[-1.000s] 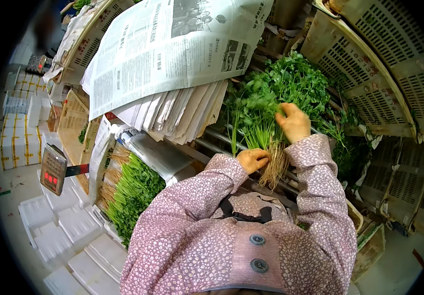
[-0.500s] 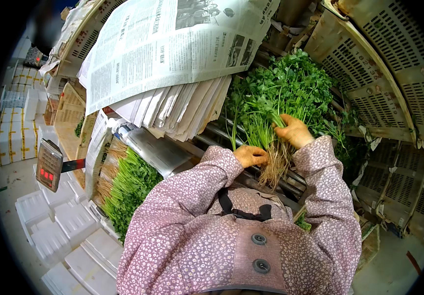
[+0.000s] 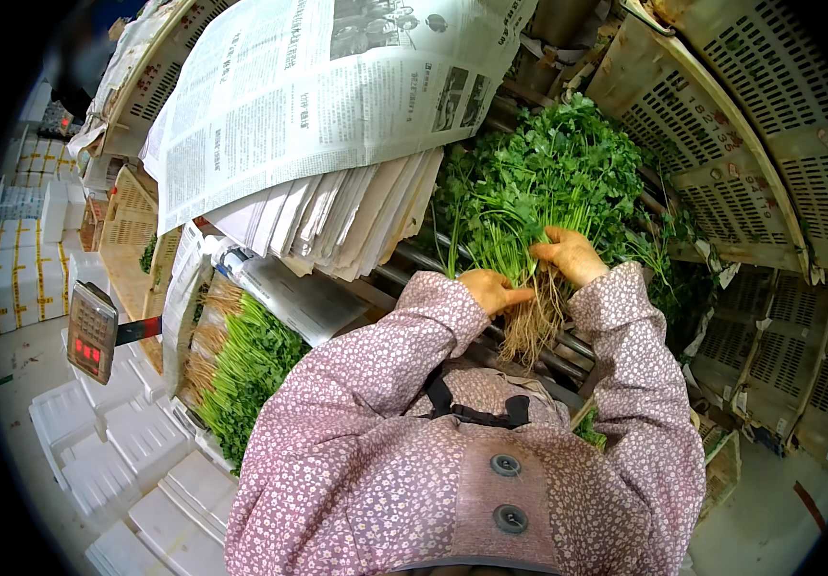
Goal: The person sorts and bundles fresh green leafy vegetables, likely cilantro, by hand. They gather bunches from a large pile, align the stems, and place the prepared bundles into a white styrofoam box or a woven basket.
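Observation:
A heap of coriander (image 3: 553,163), leafy and green with long pale roots (image 3: 534,322), lies on metal bars in front of me. The leaves point away and the roots hang towards my body. My left hand (image 3: 494,291) is closed at the left side of the bunch, its thumb against the stems just above the roots; its other fingers are partly hidden. From the right, my right hand (image 3: 572,257) grips the stem bases, thumb across the front and the rest of the fingers curled behind. Both hands are close together.
Left of the heap, a newspaper sheet (image 3: 337,106) covers a thick paper stack (image 3: 337,216). Below it lies more bundled coriander (image 3: 251,365) beside a scale display (image 3: 92,331). White foam boxes (image 3: 145,442) stand at left; slatted plastic crates (image 3: 712,125) rise at right.
My right hand has moved slightly down and its grip on the stems has shifted. The left hand has moved a little up and right, and the stems now lie more spread out.

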The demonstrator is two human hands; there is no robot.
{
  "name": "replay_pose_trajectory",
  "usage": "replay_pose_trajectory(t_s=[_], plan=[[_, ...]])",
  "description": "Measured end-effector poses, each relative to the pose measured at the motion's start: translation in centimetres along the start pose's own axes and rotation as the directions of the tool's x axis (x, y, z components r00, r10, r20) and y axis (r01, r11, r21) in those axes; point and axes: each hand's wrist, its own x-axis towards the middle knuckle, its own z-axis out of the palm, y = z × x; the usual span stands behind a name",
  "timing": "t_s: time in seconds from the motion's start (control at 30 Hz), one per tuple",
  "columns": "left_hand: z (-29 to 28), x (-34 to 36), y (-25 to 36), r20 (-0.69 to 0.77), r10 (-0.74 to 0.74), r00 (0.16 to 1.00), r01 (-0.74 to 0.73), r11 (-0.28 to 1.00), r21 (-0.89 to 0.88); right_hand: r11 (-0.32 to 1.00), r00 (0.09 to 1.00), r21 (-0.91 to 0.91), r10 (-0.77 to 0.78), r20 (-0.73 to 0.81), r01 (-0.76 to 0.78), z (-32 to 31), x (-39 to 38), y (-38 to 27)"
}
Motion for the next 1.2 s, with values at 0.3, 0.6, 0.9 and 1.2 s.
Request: replay_pose_trajectory(t_s=[0.3, 0.6, 0.9, 1.2], plan=[[-2.0, -0.2, 0.5, 0.138, 0.0, 0.99, 0.038, 0.961, -0.275, 0.991, 0.99, 0.123, 0.033, 0.136, -0.05, -1.8, -0.8, -4.7], [-1.8, 2.3, -2.4, 0.171, 0.3, 0.939, 0.001, 0.493, -0.87, 0.979, 0.988, 0.204, -0.057, 0.141, 0.027, -0.1, 0.6, -1.2], [-0.4, 1.8, -3.2, 0.108, 0.041, 0.993, 0.067, 0.561, -0.825, 0.931, 0.952, 0.34, -0.213, 0.222, 0.129, -5.2, -5.8, -10.7], [0.0, 4.9, -7.0, 0.234, 0.228, 0.945, 0.116, 0.435, -0.893, 0.738, 0.859, 0.441, -0.466, -0.213, 0.51, -10.9, -13.6, -17.8]])
